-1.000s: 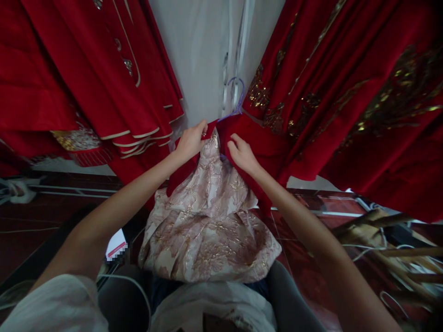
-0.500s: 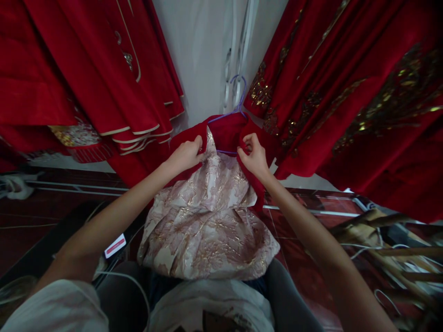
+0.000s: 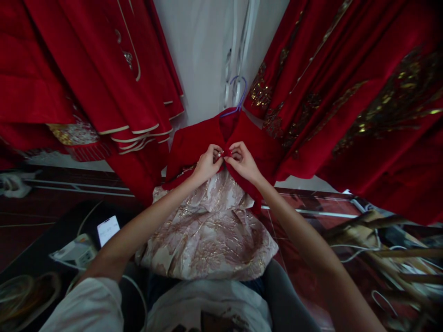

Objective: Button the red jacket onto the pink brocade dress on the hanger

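A small red jacket [image 3: 197, 143] hangs on a purple hanger [image 3: 242, 90] in front of me. Below and inside it a pale pink brocade dress [image 3: 211, 235] with gold threads spreads across my lap. My left hand [image 3: 210, 162] pinches the jacket's left front edge. Opposite, my right hand [image 3: 242, 161] grips the other front edge with thumb and forefinger. The fingertips of both hands nearly meet at the middle of the jacket front; the fastening between them is too small to make out.
Red garments [image 3: 128, 83] hang at the left, and red gowns with gold sequins [image 3: 346, 115] at the right. A white cabinet [image 3: 197, 55] stands behind. A phone [image 3: 108, 229] and a white box [image 3: 78, 251] lie on a dark surface at my left. Wooden slats [image 3: 404, 252] stand at lower right.
Both hands have moved inward and drawn the jacket's front edges together. The collar has closed over the dress's upper part. The phone and white box beside my left arm show more.
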Action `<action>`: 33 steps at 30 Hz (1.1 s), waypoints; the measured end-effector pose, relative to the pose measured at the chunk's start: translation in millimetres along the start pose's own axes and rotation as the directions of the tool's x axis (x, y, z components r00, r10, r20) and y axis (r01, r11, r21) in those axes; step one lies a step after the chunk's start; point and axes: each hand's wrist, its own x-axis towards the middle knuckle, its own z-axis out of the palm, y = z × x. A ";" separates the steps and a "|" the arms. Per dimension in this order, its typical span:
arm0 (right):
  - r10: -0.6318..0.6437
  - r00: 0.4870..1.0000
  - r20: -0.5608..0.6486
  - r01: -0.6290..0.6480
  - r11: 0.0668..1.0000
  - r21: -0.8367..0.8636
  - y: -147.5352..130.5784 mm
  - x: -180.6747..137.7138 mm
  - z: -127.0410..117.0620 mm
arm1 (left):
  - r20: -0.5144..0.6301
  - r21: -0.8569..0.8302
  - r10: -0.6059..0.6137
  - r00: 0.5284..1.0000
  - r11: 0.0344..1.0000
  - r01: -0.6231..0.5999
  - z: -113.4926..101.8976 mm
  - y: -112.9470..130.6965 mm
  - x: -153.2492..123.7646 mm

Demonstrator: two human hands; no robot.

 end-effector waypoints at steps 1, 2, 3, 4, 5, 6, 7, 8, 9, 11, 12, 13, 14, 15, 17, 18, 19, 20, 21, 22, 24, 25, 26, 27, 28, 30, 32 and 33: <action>0.015 1.000 0.004 -0.016 1.000 0.015 0.0 -2.1 1.7 | -0.022 -0.023 -0.011 1.000 1.000 0.010 1.3 0.1 0.3; 0.028 1.000 0.003 -0.028 0.999 0.028 0.2 -3.8 3.2 | -0.046 -0.046 -0.018 0.999 0.999 0.016 2.5 0.2 0.5; 0.036 0.999 -0.004 -0.035 0.999 0.041 0.6 -5.3 4.4 | -0.065 -0.067 -0.022 0.998 0.998 0.017 3.4 0.3 0.6; 0.035 0.999 -0.014 -0.035 0.998 0.050 1.0 -6.6 4.9 | -0.076 -0.088 -0.025 0.997 0.996 0.019 3.8 0.4 0.5; 0.026 0.999 -0.026 -0.024 0.998 0.056 1.5 -7.7 4.7 | -0.081 -0.107 -0.029 0.996 0.994 0.020 3.7 0.4 0.1; 0.006 0.999 -0.038 -0.004 0.998 0.055 2.1 -8.7 4.1 | -0.084 -0.127 -0.034 0.996 0.992 0.023 3.2 0.3 -0.7; -0.017 0.999 -0.049 0.020 0.999 0.044 2.7 -9.5 3.2 | -0.085 -0.147 -0.040 0.996 0.989 0.028 2.4 0.2 -1.7; -0.039 0.998 -0.057 0.041 0.999 0.024 3.3 -10.1 2.2 | -0.088 -0.167 -0.048 0.995 0.985 0.032 1.5 0.1 -3.0; -0.056 0.996 -0.063 0.056 0.998 -0.003 3.8 -10.7 1.3 | -0.093 -0.188 -0.054 0.994 0.982 0.036 0.7 0.0 -4.4; -0.068 0.995 -0.067 0.064 0.996 -0.063 4.0 -11.4 0.4 | -0.104 -0.222 -0.072 0.992 0.974 0.047 -0.3 -0.5 -6.7; -0.068 0.996 -0.065 0.061 0.994 -0.095 3.6 -11.7 0.5 | -0.103 -0.231 -0.085 0.991 0.971 0.059 -0.3 -1.0 -7.5; -0.068 0.996 -0.065 0.059 0.990 -0.126 2.9 -11.9 0.8 | -0.099 -0.236 -0.100 0.990 0.969 0.075 0.0 -1.6 -7.8; -0.071 0.995 -0.069 0.060 0.986 -0.158 1.8 -12.1 1.2 | -0.092 -0.238 -0.115 0.989 0.967 0.090 0.5 -2.4 -7.7; -0.078 0.994 -0.074 0.063 0.979 -0.192 0.3 -12.3 1.6 | -0.084 -0.236 -0.125 0.989 0.966 0.102 1.0 -3.0 -7.3; -0.104 0.991 -0.084 0.079 0.963 -0.259 -3.1 -12.9 2.2 | -0.065 -0.219 -0.125 0.990 0.970 0.108 1.5 -3.6 -6.1; -0.119 0.989 -0.088 0.089 0.953 -0.290 -4.9 -13.2 2.3 | -0.055 -0.201 -0.115 0.992 0.974 0.101 1.1 -3.0 -5.4; -0.134 0.987 -0.088 0.099 0.943 -0.317 -6.5 -13.5 2.3 | -0.041 -0.174 -0.095 0.995 0.981 0.087 0.1 -1.8 -4.9; -0.148 0.985 -0.088 0.110 0.934 -0.340 -7.9 -13.9 2.3 | -0.018 -0.136 -0.067 0.998 0.989 0.064 -1.4 0.1 -4.4; -0.160 0.983 -0.089 0.118 0.925 -0.360 -9.0 -14.2 2.4 | 0.011 -0.088 -0.031 0.999 0.996 0.032 -3.4 2.6 -4.0; -0.170 0.981 -0.093 0.123 0.918 -0.378 -9.8 -14.5 2.5 | 0.045 -0.038 0.008 0.999 0.999 -0.006 -5.7 5.3 -3.6; -0.186 0.976 -0.114 0.126 0.907 -0.402 -10.4 -15.2 3.3 | 0.102 0.053 0.077 0.992 0.995 -0.083 -9.9 10.7 -2.9; -0.192 0.973 -0.128 0.125 0.904 -0.408 -10.5 -15.6 3.8 | 0.111 0.089 0.099 0.989 0.990 -0.109 -11.4 12.8 -2.6; -0.196 0.971 -0.140 0.124 0.904 -0.408 -10.4 -16.0 4.4 | 0.108 0.120 0.113 0.988 0.985 -0.126 -12.3 14.5 -2.3; -0.199 0.969 -0.147 0.124 0.906 -0.405 -10.4 -16.4 4.8 | 0.095 0.145 0.122 0.988 0.980 -0.135 -12.7 15.7 -2.0; -0.199 0.968 -0.150 0.125 0.908 -0.400 -10.5 -16.7 5.0 | 0.079 0.165 0.127 0.989 0.977 -0.138 -12.5 16.5 -1.7; -0.191 0.971 -0.141 0.123 0.913 -0.390 -10.7 -17.3 4.5 | 0.055 0.187 0.132 0.990 0.972 -0.141 -11.2 17.4 -1.0; -0.173 0.976 -0.130 0.114 0.920 -0.375 -10.8 -17.6 2.7 | 0.048 0.191 0.135 0.990 0.971 -0.142 -9.7 18.3 -0.3; -0.166 0.978 -0.127 0.110 0.925 -0.363 -10.6 -17.6 1.5 | 0.050 0.194 0.137 0.989 0.970 -0.144 -9.2 19.0 0.1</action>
